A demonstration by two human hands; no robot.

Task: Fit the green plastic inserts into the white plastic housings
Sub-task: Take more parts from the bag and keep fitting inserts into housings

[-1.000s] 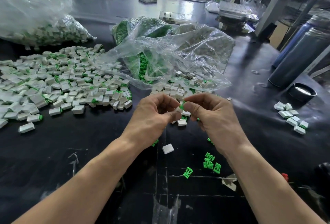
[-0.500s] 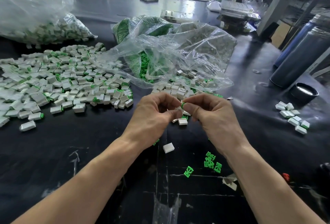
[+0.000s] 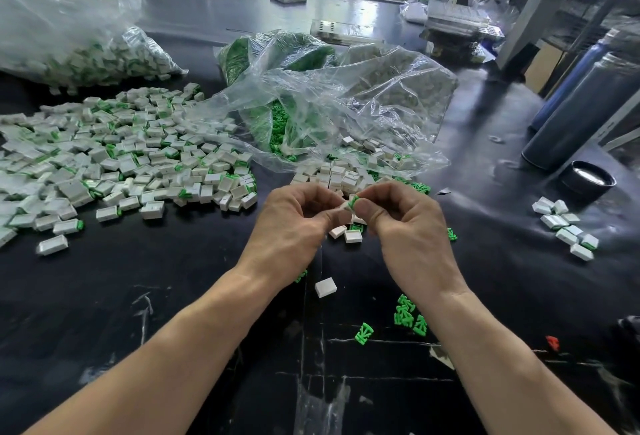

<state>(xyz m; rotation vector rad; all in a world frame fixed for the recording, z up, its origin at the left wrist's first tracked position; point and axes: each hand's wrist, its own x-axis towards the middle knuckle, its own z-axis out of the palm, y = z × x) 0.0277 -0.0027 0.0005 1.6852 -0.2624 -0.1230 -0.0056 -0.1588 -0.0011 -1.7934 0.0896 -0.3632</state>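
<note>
**Mid-table, both hands on one housing + insert**

At centre of the black table point(image 3: 173, 296), left hand point(image 3: 294, 226) and right hand point(image 3: 408, 226) meet fingertip to fingertip. Green insert point(image 3: 354, 201) sits pinched betw. right thumb and forefinger, its top showing just above the thumb tip. White housing point(image 3: 344, 206) touches the insert on its 9 o'clock side, gripped by curled left fingers; only a sliver shows, so can't tell how deep the insert sits.

Below the hands, at 6 o'clock, two loose housings point(image 3: 346, 234) lie just beside each other; another single housing point(image 3: 325, 287) lies further toward the viewer. Loose green inserts point(image 3: 408, 316) cluster at 5 o'clock, near the right wrist.

Assembled pile point(image 3: 121, 157) spreads wide at 9–10 o'clock, well apart from the hands. Clear bag point(image 3: 346, 105) w/ green and white parts lies at 12 o'clock, its mouth near the fingertips. Small group of housings point(image 3: 564, 226) at 3 o'clock, near the table edge; dark cylinders point(image 3: 581, 112) at 2 o'clock. Bare table shows at 7–8 o'clock betw. the forearms and the pile.
</note>
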